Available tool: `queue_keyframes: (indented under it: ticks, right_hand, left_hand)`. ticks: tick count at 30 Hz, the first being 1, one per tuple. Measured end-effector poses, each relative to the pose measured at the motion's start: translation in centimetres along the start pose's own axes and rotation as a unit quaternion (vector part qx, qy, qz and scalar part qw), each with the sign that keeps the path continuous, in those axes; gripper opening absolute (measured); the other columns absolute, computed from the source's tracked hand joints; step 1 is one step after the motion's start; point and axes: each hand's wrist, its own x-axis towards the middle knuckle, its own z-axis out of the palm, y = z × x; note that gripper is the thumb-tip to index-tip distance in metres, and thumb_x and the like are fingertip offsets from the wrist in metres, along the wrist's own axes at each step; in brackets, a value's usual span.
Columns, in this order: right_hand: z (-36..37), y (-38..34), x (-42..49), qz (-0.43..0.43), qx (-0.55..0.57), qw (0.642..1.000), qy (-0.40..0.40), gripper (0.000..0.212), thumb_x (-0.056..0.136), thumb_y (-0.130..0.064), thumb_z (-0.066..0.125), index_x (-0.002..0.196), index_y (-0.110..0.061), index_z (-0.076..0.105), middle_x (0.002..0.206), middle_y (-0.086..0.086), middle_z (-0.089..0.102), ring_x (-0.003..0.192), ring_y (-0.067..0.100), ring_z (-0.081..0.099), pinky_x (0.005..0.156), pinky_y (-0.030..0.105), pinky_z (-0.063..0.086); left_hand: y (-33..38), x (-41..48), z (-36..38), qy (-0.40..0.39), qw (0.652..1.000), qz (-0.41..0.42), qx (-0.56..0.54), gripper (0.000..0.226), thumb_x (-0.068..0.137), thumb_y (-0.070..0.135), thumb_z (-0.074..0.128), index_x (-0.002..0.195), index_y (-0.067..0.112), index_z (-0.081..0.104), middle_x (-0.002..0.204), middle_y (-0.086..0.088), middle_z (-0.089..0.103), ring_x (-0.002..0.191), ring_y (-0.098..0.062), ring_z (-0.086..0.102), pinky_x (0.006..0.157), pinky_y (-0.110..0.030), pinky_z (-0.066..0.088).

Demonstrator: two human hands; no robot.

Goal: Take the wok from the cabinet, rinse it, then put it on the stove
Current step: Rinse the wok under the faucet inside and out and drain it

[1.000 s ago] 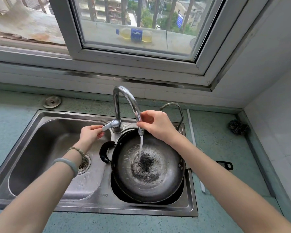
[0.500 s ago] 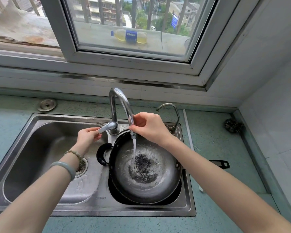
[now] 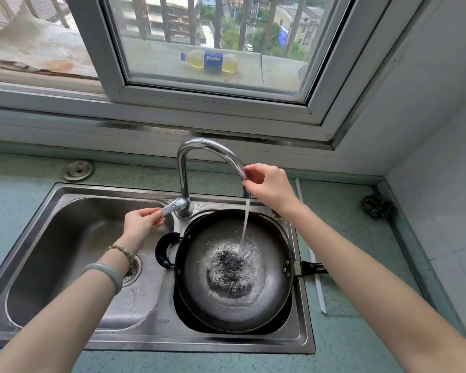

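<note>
A dark round wok (image 3: 264,300) sits in the right basin of the steel double sink (image 3: 73,211), its long handle (image 3: 311,267) pointing right over the rim and a loop handle at its left. Water streams from the curved faucet (image 3: 189,152) into the wok and pools at its bottom. My right hand (image 3: 271,188) pinches the spout's tip. My left hand (image 3: 140,224) holds the faucet lever (image 3: 171,207) between thumb and fingers. No stove is in view.
A steel wool scrubber (image 3: 375,207) lies on the green counter at the far right by the tiled wall. A round metal cap (image 3: 78,170) sits behind the left basin. A window frame runs above, with a bottle (image 3: 211,61) on the ledge outside.
The water keeps running into the wok. Both hands stay on the lever and the spout; the view has shifted slightly.
</note>
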Motion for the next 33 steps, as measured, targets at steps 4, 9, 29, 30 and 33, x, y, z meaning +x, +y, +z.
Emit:
queue_keyframes:
  ticks: [4,9,29,30,33]
  right_hand:
    - [-0.3,0.3,0.8,0.012,-0.004,1.0,-0.004,0.028,0.082,-0.008,0.066,0.11,-0.011,0.069,0.1,0.003,0.073,0.091,0.015,0.067,0.092,0.03,0.051]
    - [-0.5,0.4,1.0,0.001,-0.021,1.0,-0.016,0.03,0.083,-0.007,0.066,0.113,-0.01,0.068,0.104,0.005,0.072,0.094,0.015,0.066,0.092,0.023,0.048]
    - [-0.4,1.0,1.2,0.003,-0.001,1.0,-0.028,0.031,0.082,-0.007,0.068,0.113,-0.01,0.068,0.105,0.006,0.072,0.095,0.015,0.066,0.096,0.027,0.049]
    - [-0.4,1.0,1.4,0.0,-0.007,1.0,-0.028,0.031,0.082,-0.007,0.067,0.113,-0.01,0.068,0.106,0.006,0.072,0.097,0.016,0.066,0.097,0.029,0.048]
    - [-0.6,1.2,2.2,-0.006,-0.029,0.999,-0.027,0.031,0.084,-0.005,0.064,0.115,-0.01,0.066,0.109,0.007,0.071,0.102,0.019,0.065,0.099,0.027,0.046]
  left_hand:
    - [0.1,-0.1,0.1,0.003,1.0,-0.002,0.004,0.027,0.086,-0.003,0.06,0.112,-0.011,0.061,0.078,-0.016,0.063,0.046,-0.003,0.063,0.055,-0.013,0.055]
    - [-0.1,0.0,0.0,0.006,1.0,0.004,0.011,0.027,0.086,-0.003,0.061,0.112,-0.011,0.061,0.077,-0.015,0.063,0.046,-0.003,0.064,0.055,-0.013,0.055]
    - [-1.3,0.0,-0.4,0.019,0.999,-0.007,0.028,0.026,0.084,-0.003,0.063,0.11,-0.009,0.063,0.051,0.002,0.068,0.045,-0.003,0.063,0.053,-0.011,0.053]
    - [-1.2,-0.1,-0.4,0.022,0.999,-0.006,0.03,0.026,0.085,-0.002,0.063,0.109,-0.009,0.063,0.05,0.003,0.068,0.045,-0.003,0.063,0.052,-0.011,0.053]
    - [-1.1,-0.2,-0.3,0.026,0.999,0.001,0.042,0.023,0.085,-0.001,0.064,0.106,-0.007,0.066,0.05,0.004,0.067,0.044,-0.001,0.062,0.051,-0.009,0.051]
